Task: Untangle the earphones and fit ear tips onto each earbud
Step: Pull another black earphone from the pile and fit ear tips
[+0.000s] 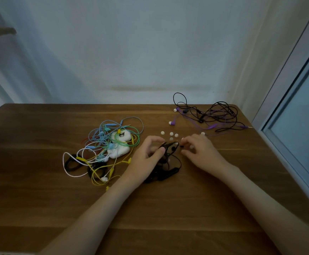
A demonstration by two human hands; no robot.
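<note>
Left hand (146,156): pinches a cable loop of the black earphones (170,171), mid-table.
Right hand (200,151): fingertips pinch the earbud (181,146) (small, blurred).
Ear tips (171,133): loose on the table (168,208), just beyond the hands.

1. Surface (39,181): brown wood, darker grain streaks.
2. Cable tangle (102,142): blue, green, yellow, white, bit of red, plus black loops.
3. Case (121,138) in tangle: white w/ black cartoon print.
4. Black earphones (170,171): all black.
5. Ear tips (171,133): white.
6. Far pile (221,112): purple + black cables; purple buds w/ white tips.
7. Wall (131,52): pale grey-blue.
</note>
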